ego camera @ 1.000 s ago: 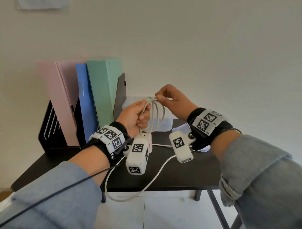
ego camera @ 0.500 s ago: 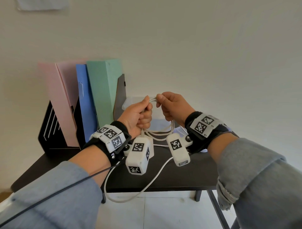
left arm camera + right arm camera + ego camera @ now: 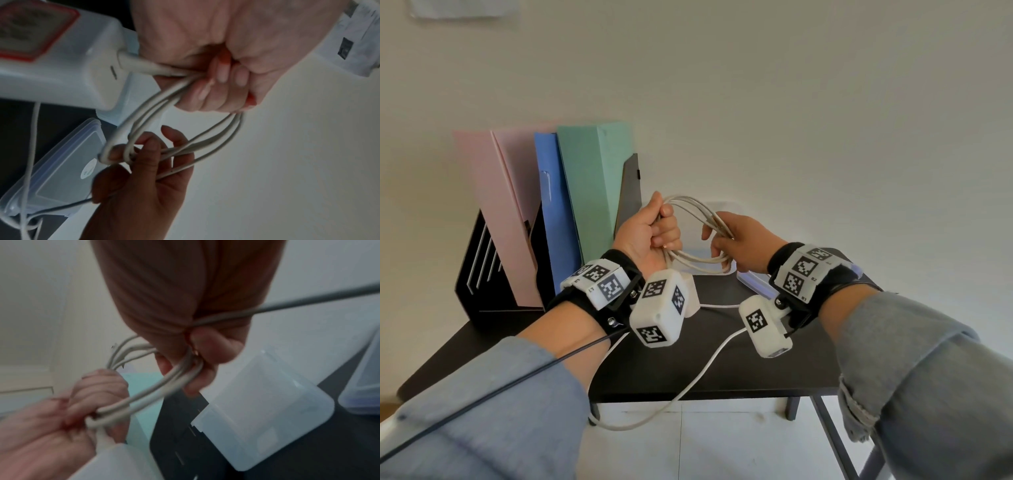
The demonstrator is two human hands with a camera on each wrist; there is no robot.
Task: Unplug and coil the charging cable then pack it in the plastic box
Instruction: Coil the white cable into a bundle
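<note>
My left hand (image 3: 650,229) grips one side of the coiled white charging cable (image 3: 695,209) in a fist, above the back of the black table (image 3: 722,373). On the coil's other side my right hand (image 3: 736,243) holds several strands between thumb and curled fingers (image 3: 205,353). The white charger brick (image 3: 51,68) hangs just below my left fist (image 3: 216,65). A loose length of cable (image 3: 688,387) trails over the table's front edge. The clear plastic box (image 3: 267,410) stands open behind the hands, its lid (image 3: 61,170) lying to the right.
A black file rack (image 3: 482,274) with pink, blue and green folders (image 3: 592,192) stands at the back left, close to my left hand. A plain wall is right behind the table. A thin black wire (image 3: 500,387) runs along my left sleeve.
My hands have drawn apart. The right hand slid from the top of the loops to their right side, spreading the coil wide, and the left hand rose slightly.
</note>
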